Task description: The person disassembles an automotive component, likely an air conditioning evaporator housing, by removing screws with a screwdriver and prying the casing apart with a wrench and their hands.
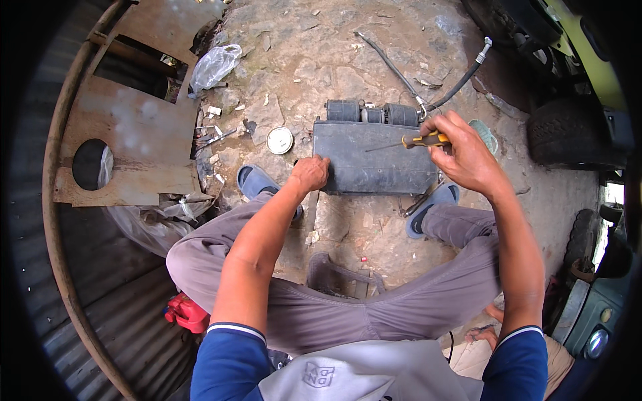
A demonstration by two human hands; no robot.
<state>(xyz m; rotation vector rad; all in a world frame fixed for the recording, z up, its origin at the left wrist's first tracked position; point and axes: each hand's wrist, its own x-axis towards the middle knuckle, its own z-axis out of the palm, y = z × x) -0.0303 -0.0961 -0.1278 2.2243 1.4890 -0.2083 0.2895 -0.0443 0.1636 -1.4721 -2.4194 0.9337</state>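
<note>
A dark, boxy blower unit (371, 160) with round black drums along its far side lies on the ground between my feet. Curled over its left edge, my left hand (310, 174) grips the housing, its fingertips partly hidden. My right hand (461, 150) is closed around the yellow and black handle of a screwdriver (408, 143), above the unit's right part. The thin shaft points left across the top face; whether the tip touches it I cannot tell. Two black hoses (461, 83) with metal fittings stretch away behind the unit's far right corner.
A round tin (279, 140) stands left of the unit, near scattered scraps and small tools (214, 139). Rusty sheet metal (134, 134) with cutouts leans on the left, beside a clear plastic bag (215, 67). A tyre (568, 134) is at right; another person's hand (483, 334) shows lower right.
</note>
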